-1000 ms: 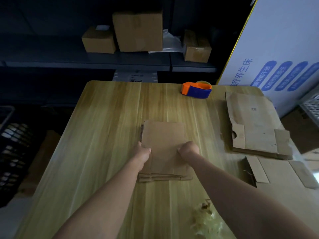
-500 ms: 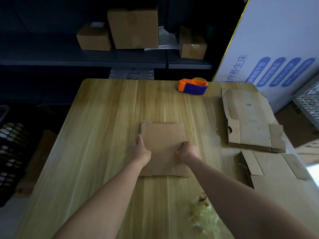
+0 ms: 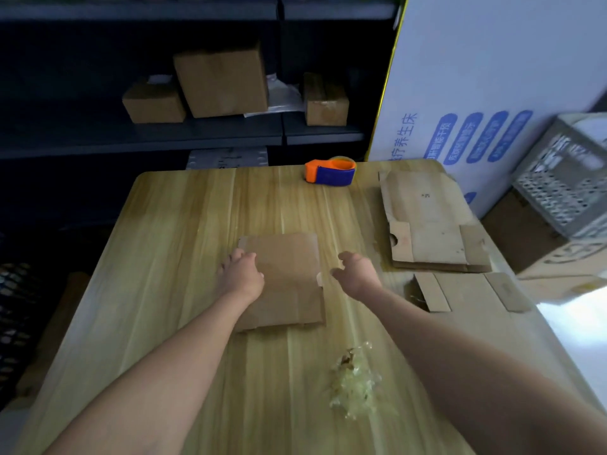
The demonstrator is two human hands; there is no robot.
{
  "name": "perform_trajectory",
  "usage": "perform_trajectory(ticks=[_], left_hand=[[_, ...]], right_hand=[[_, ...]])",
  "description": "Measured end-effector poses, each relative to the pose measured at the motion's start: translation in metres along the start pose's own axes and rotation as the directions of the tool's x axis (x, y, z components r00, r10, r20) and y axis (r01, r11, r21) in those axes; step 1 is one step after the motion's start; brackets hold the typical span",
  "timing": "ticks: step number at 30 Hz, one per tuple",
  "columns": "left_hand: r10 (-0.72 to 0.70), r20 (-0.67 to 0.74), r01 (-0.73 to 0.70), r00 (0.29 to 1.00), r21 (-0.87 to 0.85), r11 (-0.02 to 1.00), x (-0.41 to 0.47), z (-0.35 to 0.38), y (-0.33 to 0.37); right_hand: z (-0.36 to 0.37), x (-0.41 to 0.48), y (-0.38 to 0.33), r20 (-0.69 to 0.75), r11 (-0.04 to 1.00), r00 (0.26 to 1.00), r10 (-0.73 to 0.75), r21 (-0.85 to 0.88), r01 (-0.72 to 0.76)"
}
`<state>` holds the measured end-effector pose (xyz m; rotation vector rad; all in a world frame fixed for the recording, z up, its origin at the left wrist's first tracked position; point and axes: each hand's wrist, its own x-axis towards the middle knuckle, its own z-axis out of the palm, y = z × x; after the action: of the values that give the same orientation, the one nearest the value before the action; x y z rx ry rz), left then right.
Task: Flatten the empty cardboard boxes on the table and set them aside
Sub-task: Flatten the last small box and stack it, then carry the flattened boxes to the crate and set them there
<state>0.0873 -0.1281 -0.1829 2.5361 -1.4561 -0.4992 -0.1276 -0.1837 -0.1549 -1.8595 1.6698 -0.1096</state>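
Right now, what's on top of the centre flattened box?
Only the left hand rests on the flattened box, at its left edge. The right hand is beside it, off the cardboard. What the left hand covers is hidden.

my L hand [image 3: 241,277] palm down on left edge of flattened cardboard box [image 3: 285,284], mid table [image 3: 180,241] | my R hand [image 3: 356,274] just right of box, not touching, fingers loose, holding nothing | stack of flattened boxes [image 3: 427,224] at right | tape dispenser [image 3: 330,172] at far edge | crumpled tape wad [image 3: 354,385] near me
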Motion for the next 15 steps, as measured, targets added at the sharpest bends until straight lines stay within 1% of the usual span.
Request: perform_trajectory(ticks=[2,4,6,9,12,15], left_hand=[[0.034,-0.046,-0.037,0.998,-0.046,0.998,-0.012,-0.008,0.027],[0.107,-0.101,-0.118,0.989,-0.104,0.988,-0.029,-0.015,0.063],[0.192,-0.161,-0.215,0.968,-0.139,0.967,-0.051,-0.019,0.102],[0.311,-0.206,-0.343,0.928,-0.139,0.929,-0.086,-0.015,0.161],[0.368,-0.201,-0.401,0.908,-0.165,0.901,-0.122,-0.002,0.213],[0.368,-0.135,-0.389,0.920,-0.190,0.902,-0.154,0.021,0.250]], right_hand=[[-0.021,-0.008,0.007,-0.037,0.999,0.998,-0.041,-0.028,0.040],[-0.042,-0.019,0.016,-0.070,0.996,0.995,-0.073,-0.047,0.070],[-0.064,-0.032,0.031,-0.113,0.990,0.987,-0.115,-0.094,0.105],[-0.101,-0.053,0.061,-0.192,0.977,0.967,-0.166,-0.163,0.135],[-0.138,-0.073,0.103,-0.250,0.973,0.951,-0.184,-0.186,0.139],[-0.165,-0.090,0.158,-0.242,0.973,0.961,-0.131,-0.215,0.078]])
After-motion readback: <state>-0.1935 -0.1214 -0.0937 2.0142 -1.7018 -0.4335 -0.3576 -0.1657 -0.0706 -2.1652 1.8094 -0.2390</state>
